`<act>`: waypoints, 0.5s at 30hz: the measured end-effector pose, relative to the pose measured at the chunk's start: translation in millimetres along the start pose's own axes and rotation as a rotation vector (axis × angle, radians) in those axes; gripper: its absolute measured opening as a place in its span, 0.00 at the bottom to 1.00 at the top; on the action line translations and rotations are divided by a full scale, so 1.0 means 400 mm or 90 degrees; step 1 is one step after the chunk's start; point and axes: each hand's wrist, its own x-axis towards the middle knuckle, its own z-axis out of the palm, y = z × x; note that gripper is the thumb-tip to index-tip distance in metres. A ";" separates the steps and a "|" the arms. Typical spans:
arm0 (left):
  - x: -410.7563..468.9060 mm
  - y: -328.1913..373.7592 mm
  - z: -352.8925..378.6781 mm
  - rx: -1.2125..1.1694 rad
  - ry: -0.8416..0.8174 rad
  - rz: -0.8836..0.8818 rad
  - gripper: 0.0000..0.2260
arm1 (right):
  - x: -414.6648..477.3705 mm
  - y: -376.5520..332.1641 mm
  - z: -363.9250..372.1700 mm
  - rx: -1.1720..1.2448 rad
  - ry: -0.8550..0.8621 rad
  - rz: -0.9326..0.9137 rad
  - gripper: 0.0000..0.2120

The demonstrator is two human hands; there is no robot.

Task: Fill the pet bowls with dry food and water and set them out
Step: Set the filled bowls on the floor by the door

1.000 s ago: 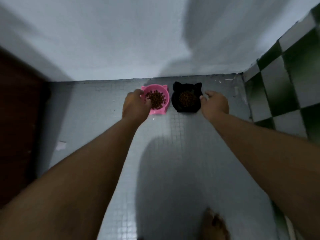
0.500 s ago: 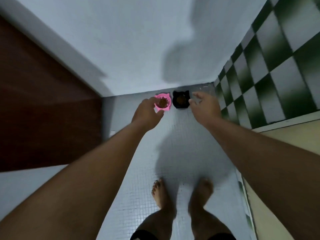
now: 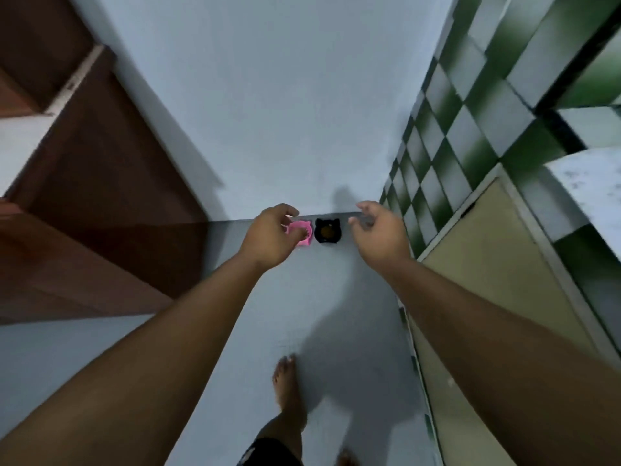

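Bowls: two on the floor, at the foot of the far wall, side by side and just apart.
Pink bowl (image 3: 302, 227): the left one; eared rim. The left hand covers its near-left part in this view, so its contents cannot be judged.
Black bowl (image 3: 317, 232): the right one; eared rim, fully in view.
Kibble (image 3: 326, 231): one brown heap in the black bowl.
Hands: two, both raised over the floor with arms outstretched.
Left hand (image 3: 268, 238): fingers loosely curled and grasping nothing. It overlaps the pink bowl in the picture; contact cannot be told.
Right hand (image 3: 379, 233): fingers relaxed and slightly spread, grasping nothing; right of the black bowl and apart from it.
Feet: two bare; one (image 3: 289, 391) near centre, the other (image 3: 346, 460) cut off by the near edge.
Floor (image 3: 353, 297): grey-blue.
Wall (image 3: 285, 112): pale and plain, behind the bowls.
Door (image 3: 94, 196): brown, to the left.
Tiles (image 3: 453, 136): green-and-white chequer, to the right.
Panel (image 3: 497, 270): beige, below the tiles on the right.
Obstruction: only the left hand, across the pink bowl.
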 end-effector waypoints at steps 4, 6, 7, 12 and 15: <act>-0.145 0.085 -0.037 -0.022 0.018 0.015 0.10 | -0.142 -0.038 -0.118 0.017 0.031 -0.017 0.18; -0.209 0.119 -0.052 -0.026 0.014 0.025 0.10 | -0.213 -0.052 -0.160 0.022 0.049 -0.026 0.18; -0.239 0.136 -0.058 -0.028 0.013 0.032 0.09 | -0.247 -0.058 -0.180 0.022 0.061 -0.032 0.18; -0.380 0.200 -0.088 -0.044 -0.010 0.090 0.08 | -0.415 -0.080 -0.254 -0.008 0.141 -0.049 0.17; -0.467 0.222 -0.105 -0.063 -0.035 0.124 0.07 | -0.540 -0.087 -0.280 0.017 0.191 -0.034 0.18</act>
